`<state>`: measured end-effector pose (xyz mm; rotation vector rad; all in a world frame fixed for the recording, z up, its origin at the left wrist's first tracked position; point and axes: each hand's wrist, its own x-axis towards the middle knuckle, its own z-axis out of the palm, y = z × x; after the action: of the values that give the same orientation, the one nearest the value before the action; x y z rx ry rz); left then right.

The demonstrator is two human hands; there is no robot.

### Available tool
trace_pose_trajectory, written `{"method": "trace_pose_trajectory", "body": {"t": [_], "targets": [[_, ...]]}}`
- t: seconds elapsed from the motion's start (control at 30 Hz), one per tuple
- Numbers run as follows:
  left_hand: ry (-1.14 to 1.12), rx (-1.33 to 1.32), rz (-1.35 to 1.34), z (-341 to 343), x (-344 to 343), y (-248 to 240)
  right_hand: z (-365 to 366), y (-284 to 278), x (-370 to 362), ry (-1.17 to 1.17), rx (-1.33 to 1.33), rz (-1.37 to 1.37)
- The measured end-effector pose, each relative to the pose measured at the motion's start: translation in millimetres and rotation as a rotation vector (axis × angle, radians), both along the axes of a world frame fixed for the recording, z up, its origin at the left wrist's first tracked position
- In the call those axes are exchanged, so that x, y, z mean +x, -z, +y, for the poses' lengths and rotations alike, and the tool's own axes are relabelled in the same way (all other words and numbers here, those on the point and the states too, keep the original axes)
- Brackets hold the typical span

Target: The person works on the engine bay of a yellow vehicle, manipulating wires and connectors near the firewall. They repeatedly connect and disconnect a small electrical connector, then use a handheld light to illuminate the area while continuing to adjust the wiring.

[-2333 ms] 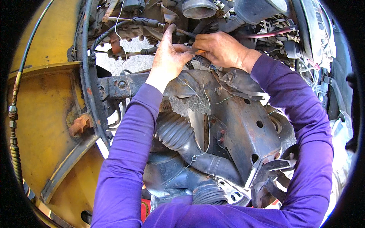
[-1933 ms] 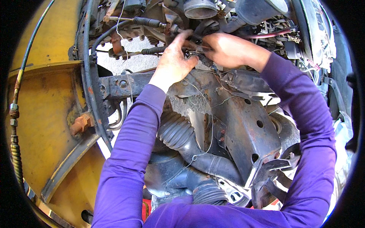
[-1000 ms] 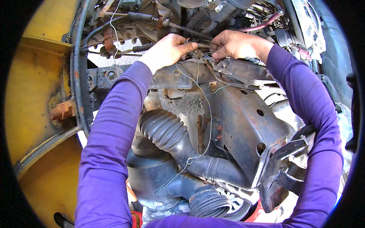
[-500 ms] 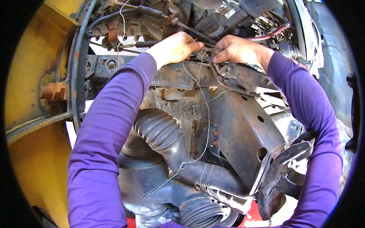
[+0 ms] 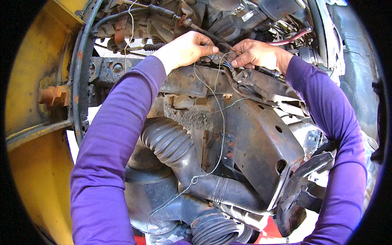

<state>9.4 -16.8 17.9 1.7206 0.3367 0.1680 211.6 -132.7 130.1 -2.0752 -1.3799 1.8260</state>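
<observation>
Both my hands work close together over a bundle of thin wires (image 5: 228,64) at the top middle of the head view. My left hand (image 5: 188,50) is closed, thumb and forefinger pinching what looks like a thin wire; its tip is hard to see. My right hand (image 5: 258,55) is closed too, pinching a thin wire between thumb and fingers. A loop of pale green wire (image 5: 223,126) hangs down from between the hands, with a small knot lower down, and trails over a black duct.
A ribbed black hose (image 5: 169,141) and a rusty metal bracket (image 5: 261,134) lie below my hands. A metal crossbeam (image 5: 192,79) runs just beneath them. Yellow panels (image 5: 36,179) with a rusty bolt (image 5: 53,96) stand at left. A red hose (image 5: 292,37) is right of my hands.
My fingertips have moved slightly apart, and the wires between them show more. The dark strand that spanned between my hands no longer shows there. The hanging wire stays nearly in place.
</observation>
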Motion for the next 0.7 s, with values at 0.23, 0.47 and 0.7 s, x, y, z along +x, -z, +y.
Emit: {"method": "trace_pose_trajectory", "body": {"t": [0.23, 0.47, 0.7], "targets": [[0.012, -0.094, -0.067, 1.6, -0.1, 1.5, -0.6, 2.9, 1.9, 0.027, -0.01, 0.005], [0.0, -0.111, -0.091, 1.1, 0.3, -2.0, -0.2, -2.4, -1.0, -0.038, -0.003, -0.112], [0.025, -0.252, -0.058, 2.2, -0.6, -1.1, 1.3, -10.5, -11.8, -0.02, 0.008, -0.114]]}}
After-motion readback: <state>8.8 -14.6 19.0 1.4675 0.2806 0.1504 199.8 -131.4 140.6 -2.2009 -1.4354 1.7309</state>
